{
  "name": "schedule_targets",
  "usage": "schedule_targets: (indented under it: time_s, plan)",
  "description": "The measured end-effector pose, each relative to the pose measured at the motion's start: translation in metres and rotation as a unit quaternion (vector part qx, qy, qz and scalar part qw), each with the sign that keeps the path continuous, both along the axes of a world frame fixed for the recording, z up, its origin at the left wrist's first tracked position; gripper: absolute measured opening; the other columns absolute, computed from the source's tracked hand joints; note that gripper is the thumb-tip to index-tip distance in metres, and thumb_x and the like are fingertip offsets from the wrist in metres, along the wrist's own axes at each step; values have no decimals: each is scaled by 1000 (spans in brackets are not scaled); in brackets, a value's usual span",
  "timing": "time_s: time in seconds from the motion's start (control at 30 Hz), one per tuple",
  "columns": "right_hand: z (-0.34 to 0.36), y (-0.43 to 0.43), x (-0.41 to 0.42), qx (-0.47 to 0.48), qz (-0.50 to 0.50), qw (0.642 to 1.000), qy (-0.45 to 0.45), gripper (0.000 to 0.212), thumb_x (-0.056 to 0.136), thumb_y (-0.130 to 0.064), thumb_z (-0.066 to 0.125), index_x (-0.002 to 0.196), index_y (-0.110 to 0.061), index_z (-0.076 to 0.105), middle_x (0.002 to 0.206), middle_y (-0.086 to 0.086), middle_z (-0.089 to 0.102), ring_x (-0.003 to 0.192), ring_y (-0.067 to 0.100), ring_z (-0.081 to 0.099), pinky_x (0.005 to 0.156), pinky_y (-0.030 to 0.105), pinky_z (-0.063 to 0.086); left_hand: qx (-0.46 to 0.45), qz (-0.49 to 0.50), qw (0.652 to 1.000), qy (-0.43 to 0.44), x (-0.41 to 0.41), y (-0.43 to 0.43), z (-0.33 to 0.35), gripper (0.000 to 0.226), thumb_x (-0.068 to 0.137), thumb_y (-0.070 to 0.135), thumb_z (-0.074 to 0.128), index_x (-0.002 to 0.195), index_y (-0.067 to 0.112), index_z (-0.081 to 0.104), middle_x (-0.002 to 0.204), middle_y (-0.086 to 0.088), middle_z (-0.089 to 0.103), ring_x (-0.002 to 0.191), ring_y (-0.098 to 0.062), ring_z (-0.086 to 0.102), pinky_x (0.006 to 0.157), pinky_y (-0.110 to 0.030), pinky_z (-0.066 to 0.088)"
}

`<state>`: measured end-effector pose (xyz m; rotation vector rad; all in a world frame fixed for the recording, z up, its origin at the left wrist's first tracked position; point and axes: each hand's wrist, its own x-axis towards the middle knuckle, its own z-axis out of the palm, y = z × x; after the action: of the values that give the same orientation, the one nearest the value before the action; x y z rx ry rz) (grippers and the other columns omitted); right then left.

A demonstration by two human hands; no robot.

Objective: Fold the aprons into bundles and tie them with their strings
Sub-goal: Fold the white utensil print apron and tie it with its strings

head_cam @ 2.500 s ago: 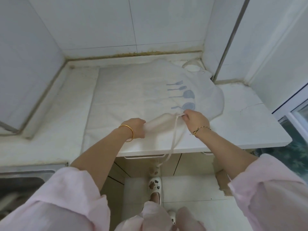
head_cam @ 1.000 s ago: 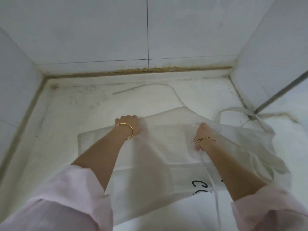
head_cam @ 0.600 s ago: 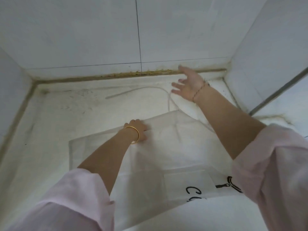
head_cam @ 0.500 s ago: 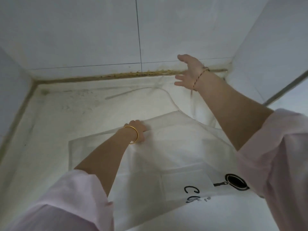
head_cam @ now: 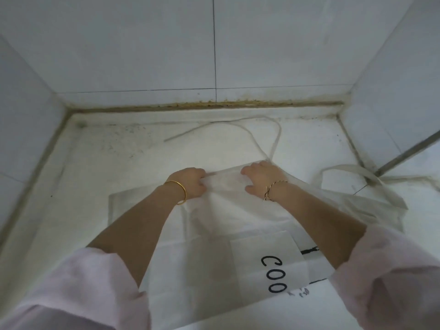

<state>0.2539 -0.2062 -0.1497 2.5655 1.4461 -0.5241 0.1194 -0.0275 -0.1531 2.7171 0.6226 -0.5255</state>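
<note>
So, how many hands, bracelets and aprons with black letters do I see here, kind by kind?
Hands: 2, left hand and right hand
Bracelets: 2, gold bangle and twisted bracelet
Apron with black letters: 1
Total: 5

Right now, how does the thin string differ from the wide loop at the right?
The thin string is narrow and curves toward the back wall; the wide loop is a broader band by the right corner. The string ends free at left; the loop returns to the apron. Both lie pale and slack on the counter.
</note>
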Motion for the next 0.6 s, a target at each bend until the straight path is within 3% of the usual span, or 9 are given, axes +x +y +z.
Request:
schedule_targets:
  time_s: [0.17,0.4,0.6]
  plan:
    - [-12,19,-14,-5,30,998,-63,51,89,-32,53,135,-17,36,130,6,38,119,26,41,88,36,39,85,22,995,54,-22,21,-6,31,93,33,44,118,15,51,115,-8,57,107,-28,56,83,-36,46]
    - [-6,46,-9,-29,23,998,-44,53,84,-24,61,132,-19,39,128,5,38,116,26,42,81,36,40,127,41,988,84,-38,39,-14,30,99,28,36,122,13,49,122,-9,50,112,-28,52,85,-38,44]
    - [-5,52,-3,-28,-20,998,-54,48,88,-37,58,127,-16,40,127,5,40,115,26,42,85,37,38,172,59,983,30,-29,36,-19,26,92,7,47,118,8,48,119,-11,42,109,-27,48,79,-35,46]
